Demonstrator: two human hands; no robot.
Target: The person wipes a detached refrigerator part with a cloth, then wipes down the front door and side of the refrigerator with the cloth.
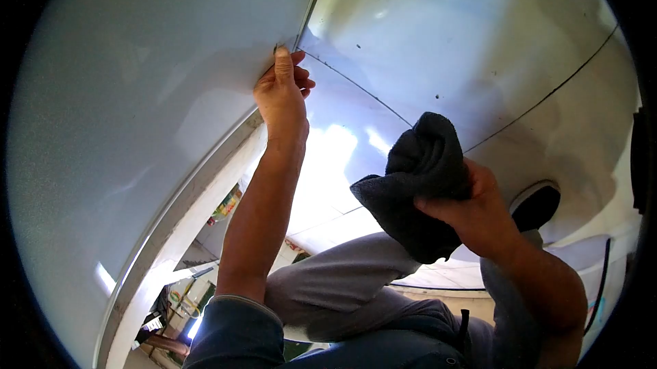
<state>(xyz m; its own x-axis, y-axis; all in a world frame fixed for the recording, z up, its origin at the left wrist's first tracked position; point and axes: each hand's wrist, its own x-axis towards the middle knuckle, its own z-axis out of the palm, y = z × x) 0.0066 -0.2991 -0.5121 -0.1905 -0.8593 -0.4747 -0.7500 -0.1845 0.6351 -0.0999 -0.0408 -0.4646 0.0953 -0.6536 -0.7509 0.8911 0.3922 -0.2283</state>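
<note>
My right hand [482, 215] is closed around a bunched black cloth [428, 170], held above the floor in front of my knee. The cloth looks thick and folded, with a loose flap toward the left. My left hand [286, 92] reaches forward to the edge of a large, glossy grey panel [164, 95]. Its thumb lies along the panel's rim and its fingers curl past the edge on the right. A small dark spot shows by the thumb tip; I cannot tell what it is.
Shiny pale floor tiles [410, 40] with dark joints and a few dark specks stretch ahead. My bent leg [335, 280] and a dark shoe [537, 205] are close by. Under the panel at lower left are cluttered items [181, 307]. A black cable [606, 280] hangs at right.
</note>
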